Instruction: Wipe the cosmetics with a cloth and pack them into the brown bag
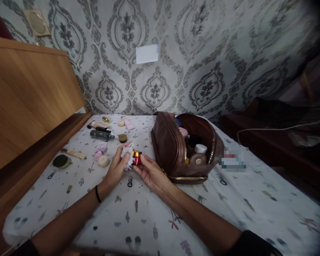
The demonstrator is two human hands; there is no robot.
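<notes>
Both hands meet over the patterned cloth, left of the bag. My left hand (118, 166) is closed on a crumpled white tissue (126, 153), which presses against a small red jar (136, 158) with a gold band. My right hand (151, 172) grips that jar from its right side, with thumb and fingers around it. A brown leather toiletry bag (168, 142) stands unzipped beside my right hand; a white-capped container (201, 148) and other items show inside it.
Several cosmetics lie to the left: a dark green bottle (101, 135), a dark-lidded green jar (62, 161), a cream-lidded jar (104, 161), a gold-lidded pot (122, 138) and a pink tube (128, 124). A wooden panel (34, 103) borders the left; a wallpapered wall (154, 85) stands behind.
</notes>
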